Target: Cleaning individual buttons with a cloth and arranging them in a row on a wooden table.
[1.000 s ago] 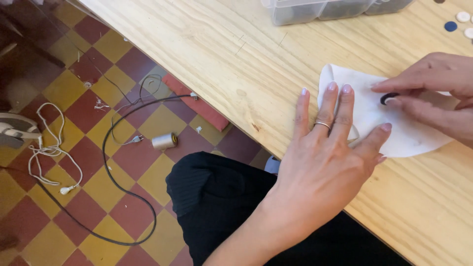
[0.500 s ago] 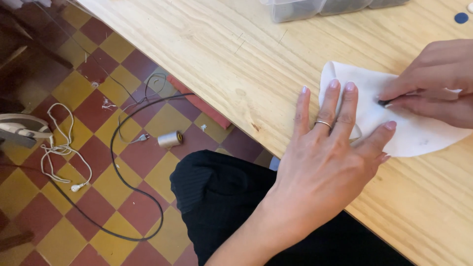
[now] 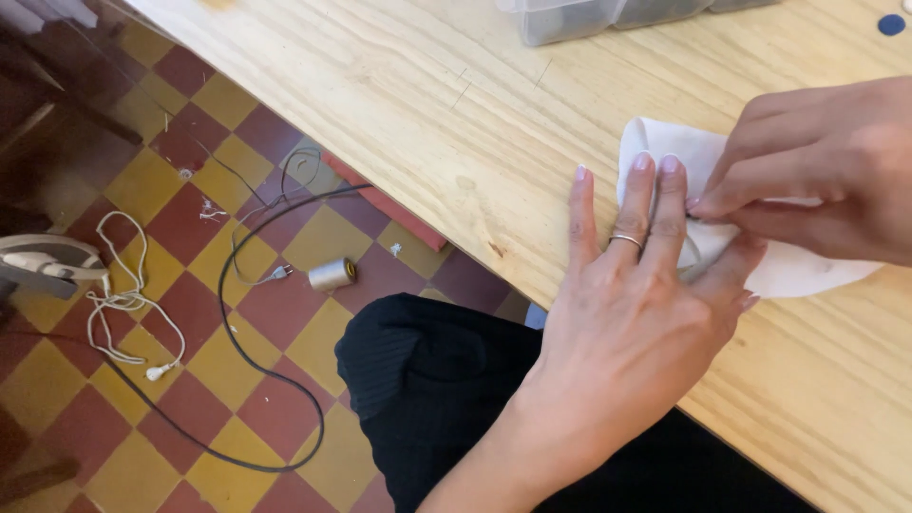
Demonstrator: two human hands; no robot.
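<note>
A view from above a pale wooden table (image 3: 399,104), looking down at a person's two bare hands working on a small piece of white fabric (image 3: 807,271) that lies flat near the table's right edge of view.

The left hand (image 3: 632,323) rests palm down, fingers spread and straight, a thin ring on one finger. Its fingertips press the near edge of the fabric against the wood, holding it still.

The right hand (image 3: 817,171) comes in from the right and now covers much of the cloth. Its thumb and fingertips are pressed together in a tight pinch just above the left hand's fingers — what they grip is too small to make out. A second ago a small dark button showed on the fabric under this hand; now it is hidden beneath the closed fingers, and the hand has drawn nearer to the left one. Judging by this, the work has moved from placing the button to fixing it — the cloth stays pinned while the pinch does the fine work.

At the table's far edge sits a clear plastic box (image 3: 579,17), and a loose blue button (image 3: 891,24) lies well apart from the hands. Below, on a red and yellow chequered floor (image 3: 190,408), lie a spool of thread (image 3: 332,274), a black cable (image 3: 237,342) and a white cord (image 3: 119,313). The person's dark clothed lap (image 3: 446,380) shows under the table edge.
</note>
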